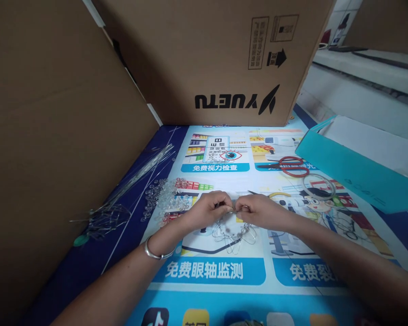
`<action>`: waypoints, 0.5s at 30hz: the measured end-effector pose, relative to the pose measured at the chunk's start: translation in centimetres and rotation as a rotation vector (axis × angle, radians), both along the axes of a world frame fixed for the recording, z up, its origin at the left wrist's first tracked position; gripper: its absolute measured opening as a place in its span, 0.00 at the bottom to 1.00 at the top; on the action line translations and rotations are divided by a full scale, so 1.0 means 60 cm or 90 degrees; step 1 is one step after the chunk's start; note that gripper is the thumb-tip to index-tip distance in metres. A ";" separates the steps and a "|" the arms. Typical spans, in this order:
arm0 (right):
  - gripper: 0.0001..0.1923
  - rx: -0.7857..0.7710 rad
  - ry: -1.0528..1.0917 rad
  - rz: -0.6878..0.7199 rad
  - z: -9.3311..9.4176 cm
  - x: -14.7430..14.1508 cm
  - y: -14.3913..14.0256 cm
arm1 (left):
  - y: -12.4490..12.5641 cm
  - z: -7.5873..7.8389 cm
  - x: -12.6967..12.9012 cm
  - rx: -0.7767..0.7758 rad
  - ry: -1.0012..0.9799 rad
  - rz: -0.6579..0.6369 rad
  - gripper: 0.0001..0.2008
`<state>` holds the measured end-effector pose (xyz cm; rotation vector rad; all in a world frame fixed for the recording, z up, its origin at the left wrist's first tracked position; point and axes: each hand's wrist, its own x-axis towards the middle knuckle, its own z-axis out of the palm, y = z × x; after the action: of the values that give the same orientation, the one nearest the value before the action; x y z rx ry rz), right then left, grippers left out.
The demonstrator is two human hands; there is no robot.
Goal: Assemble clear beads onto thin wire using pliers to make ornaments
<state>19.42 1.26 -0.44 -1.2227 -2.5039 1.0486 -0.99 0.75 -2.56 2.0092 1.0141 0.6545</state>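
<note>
Both hands point(234, 209) pinch thin wire loops point(233, 233) (silvery, tangled).

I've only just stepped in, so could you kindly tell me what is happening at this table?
A person has both hands together over a printed poster on the table. The left hand and right hand pinch thin wire between the fingertips, with looped wire lying just below them. A pile of clear beads and a bundle of wire strands lie to the left, red-handled scissors further back, and cardboard boxes stand behind.
</note>
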 end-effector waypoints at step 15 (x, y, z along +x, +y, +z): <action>0.24 0.357 -0.295 -0.085 -0.015 0.159 0.004 | -0.003 0.006 0.002 0.155 0.139 -0.029 0.06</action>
<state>28.95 1.52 -1.35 -1.5287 -2.6938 -0.0020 -0.88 0.54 -2.21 2.3510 1.0519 0.5646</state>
